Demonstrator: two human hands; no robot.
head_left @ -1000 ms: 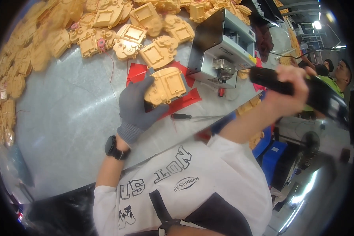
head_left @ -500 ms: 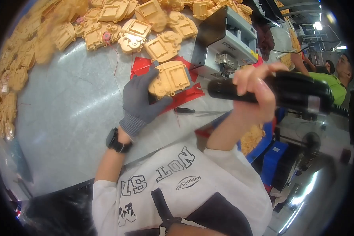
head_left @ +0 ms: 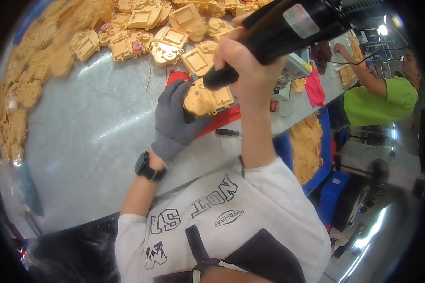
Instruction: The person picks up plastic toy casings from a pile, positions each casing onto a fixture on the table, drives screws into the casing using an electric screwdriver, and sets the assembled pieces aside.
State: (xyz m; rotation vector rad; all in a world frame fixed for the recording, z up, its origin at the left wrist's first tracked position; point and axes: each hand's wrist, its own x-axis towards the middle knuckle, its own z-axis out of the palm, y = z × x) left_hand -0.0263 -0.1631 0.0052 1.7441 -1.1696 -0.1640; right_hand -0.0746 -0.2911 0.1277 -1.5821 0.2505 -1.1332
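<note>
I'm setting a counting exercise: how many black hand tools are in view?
2: a large tool in the right hand, and a slim tool on the grey table. Others may be hidden.

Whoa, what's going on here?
Someone is working at a metal table. Their gloved left hand holds a tan plastic part by a red sheet. Their bare right hand grips a big black tool, its rounded end over the part; whether they touch, I can't tell. More tan parts lie heaped around the table's edge.
</note>
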